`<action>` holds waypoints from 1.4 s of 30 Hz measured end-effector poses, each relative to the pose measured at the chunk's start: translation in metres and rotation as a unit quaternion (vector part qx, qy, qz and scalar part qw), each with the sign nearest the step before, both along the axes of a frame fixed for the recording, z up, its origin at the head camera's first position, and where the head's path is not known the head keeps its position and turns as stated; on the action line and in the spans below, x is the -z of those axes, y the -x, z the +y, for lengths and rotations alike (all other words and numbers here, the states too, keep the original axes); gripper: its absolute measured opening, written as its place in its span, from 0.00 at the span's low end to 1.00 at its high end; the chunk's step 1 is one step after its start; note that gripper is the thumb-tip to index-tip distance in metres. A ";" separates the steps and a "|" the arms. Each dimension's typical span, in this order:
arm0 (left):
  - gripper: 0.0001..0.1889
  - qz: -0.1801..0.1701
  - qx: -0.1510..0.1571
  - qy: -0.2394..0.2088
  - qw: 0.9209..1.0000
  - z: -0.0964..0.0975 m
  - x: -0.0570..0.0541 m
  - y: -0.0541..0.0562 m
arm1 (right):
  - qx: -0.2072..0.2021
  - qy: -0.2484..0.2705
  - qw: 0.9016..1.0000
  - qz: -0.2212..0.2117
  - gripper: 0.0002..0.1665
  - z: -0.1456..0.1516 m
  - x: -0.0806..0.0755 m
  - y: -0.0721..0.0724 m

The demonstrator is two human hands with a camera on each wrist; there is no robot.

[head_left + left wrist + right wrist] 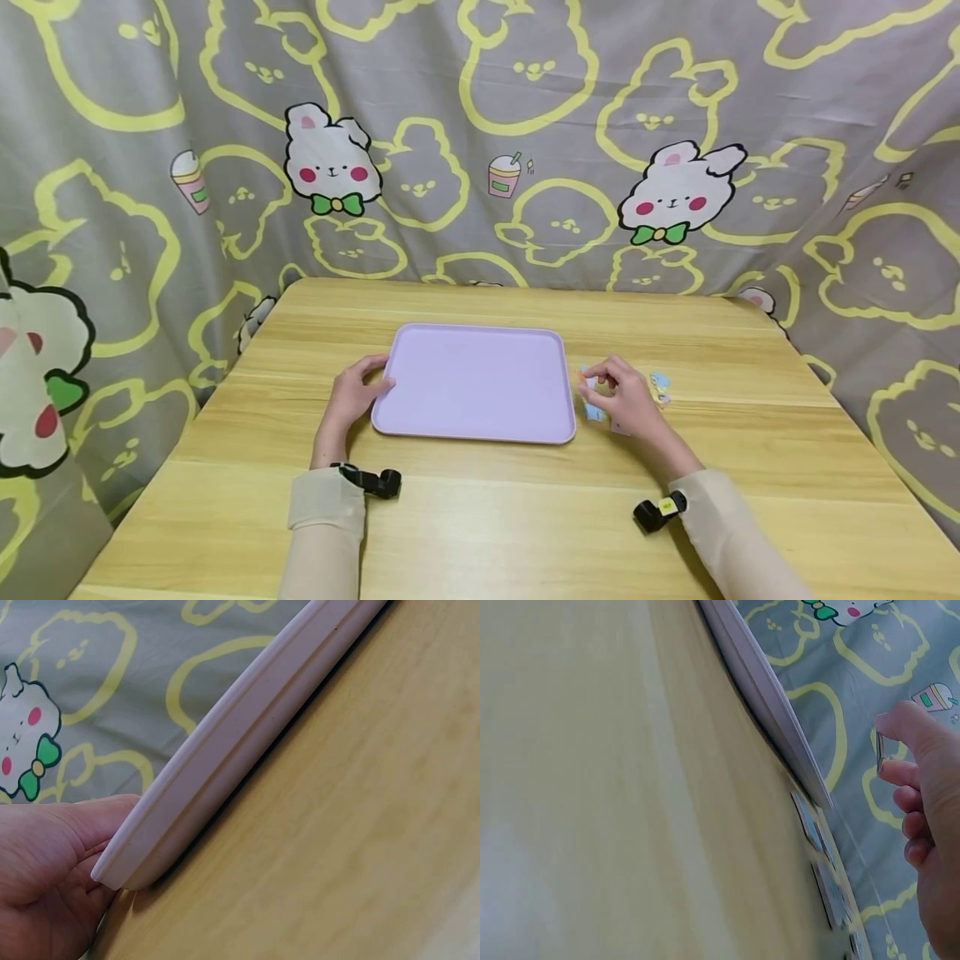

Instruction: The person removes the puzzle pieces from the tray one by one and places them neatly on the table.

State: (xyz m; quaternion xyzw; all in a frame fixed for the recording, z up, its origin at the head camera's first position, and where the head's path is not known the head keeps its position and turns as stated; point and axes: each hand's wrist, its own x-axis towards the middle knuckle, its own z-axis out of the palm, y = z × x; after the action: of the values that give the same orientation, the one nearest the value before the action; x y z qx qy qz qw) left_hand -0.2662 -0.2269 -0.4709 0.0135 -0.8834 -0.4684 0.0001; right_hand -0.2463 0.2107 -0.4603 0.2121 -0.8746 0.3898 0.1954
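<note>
A lilac tray (480, 383) lies flat on the wooden table. My left hand (357, 392) grips its left edge, thumb over the rim and fingers along the outer side. In the left wrist view the hand (52, 874) holds a corner of the tray's wall (217, 761). Just beyond the tray's right edge, my right hand (621, 398) pinches a small flat piece, like a jigsaw piece (880, 752), between thumb and index finger, raised above the table. Its printed face cannot be made out. Several similar printed pieces (594, 412) lie beneath and around that hand, which partly hides them.
More pieces (660, 385) lie to the right of my right hand. The wooden table (480, 517) reaches to a grey curtain (450, 150) with cartoon rabbits at the back and sides. A black wrist camera (375, 482) is strapped on each arm.
</note>
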 end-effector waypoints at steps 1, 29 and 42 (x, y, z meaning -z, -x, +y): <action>0.25 0.000 0.000 0.001 1.000 0.000 0.000 0.000 | 0.002 -0.003 1.000 0.002 0.09 0.002 0.000 -0.001; 0.26 -0.010 0.001 0.013 1.000 -0.002 -0.004 -0.002 | 0.038 -0.047 0.998 -0.022 0.11 0.059 0.000 -0.023; 0.26 -0.009 0.005 0.016 1.000 0.000 -0.004 0.001 | 0.063 -0.088 0.993 -0.046 0.10 0.089 0.000 -0.036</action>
State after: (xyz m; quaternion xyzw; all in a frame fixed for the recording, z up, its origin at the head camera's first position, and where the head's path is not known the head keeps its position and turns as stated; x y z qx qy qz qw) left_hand -0.2667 -0.2270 -0.4670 0.0132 -0.8906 -0.4544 -0.0103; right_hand -0.2103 0.2993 -0.4604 0.1550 -0.9251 0.3074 0.1599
